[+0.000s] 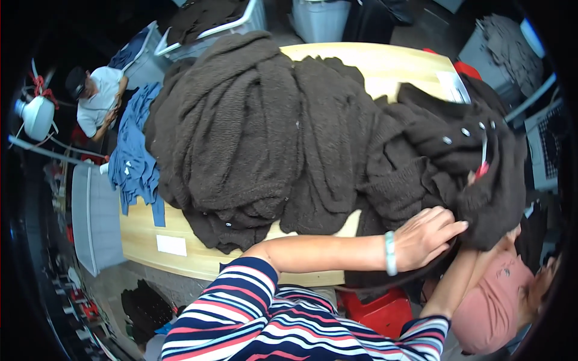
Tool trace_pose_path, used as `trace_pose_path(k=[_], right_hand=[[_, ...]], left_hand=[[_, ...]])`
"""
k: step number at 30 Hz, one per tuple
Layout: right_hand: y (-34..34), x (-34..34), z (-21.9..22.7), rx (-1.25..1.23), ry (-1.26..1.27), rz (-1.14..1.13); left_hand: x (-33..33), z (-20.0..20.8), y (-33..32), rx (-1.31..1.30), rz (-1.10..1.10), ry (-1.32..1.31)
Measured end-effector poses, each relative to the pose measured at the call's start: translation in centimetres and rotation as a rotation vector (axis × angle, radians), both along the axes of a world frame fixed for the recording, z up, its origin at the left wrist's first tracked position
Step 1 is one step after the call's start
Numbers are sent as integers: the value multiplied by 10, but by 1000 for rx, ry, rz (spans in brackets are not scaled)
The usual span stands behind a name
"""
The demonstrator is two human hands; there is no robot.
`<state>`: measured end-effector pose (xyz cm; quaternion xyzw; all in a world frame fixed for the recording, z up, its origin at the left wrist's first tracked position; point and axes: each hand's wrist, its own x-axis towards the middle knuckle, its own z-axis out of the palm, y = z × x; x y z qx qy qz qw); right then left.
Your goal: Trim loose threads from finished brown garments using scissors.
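Observation:
A dark brown knit cardigan (415,129) with several shiny buttons lies bunched at the right end of the table. My left hand (424,237), below a pale bracelet, pinches its near edge with the fingers bent together. Past the wrist, the cardigan's cloth covers most of my right hand (471,178); only a little skin shows. There it appears closed on red-handled snips (482,169), whose light blade points away from me over the cardigan. Left of it, a big heap of similar dark knitwear (235,120) fills the middle of the table.
Blue garments (135,144) hang over the left edge of the wooden table (144,234), where a white paper (171,245) lies. A grey bin (96,216) stands beside it. One co-worker in pink (490,307) is close at right; another in white (99,99) sits far left. A red stool (379,313) is below.

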<state>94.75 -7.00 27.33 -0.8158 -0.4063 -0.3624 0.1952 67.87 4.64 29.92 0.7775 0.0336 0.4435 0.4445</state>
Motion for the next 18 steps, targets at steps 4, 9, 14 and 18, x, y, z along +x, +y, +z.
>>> trace_pose_path(k=[4,9,14,18], right_hand=[[50,-100,-15,-276,1301,402],[30,-166,-40,-272,1314,513],[49,-211,-23,-452,1137,469],[62,-254,-1,-536,1081,565]], left_hand=[[-77,-52,36,324,424,373],[-200,-105,92,705,970,959],[-262,-101,130,475,943,994],[-295,-87,154,-264,718,526]])
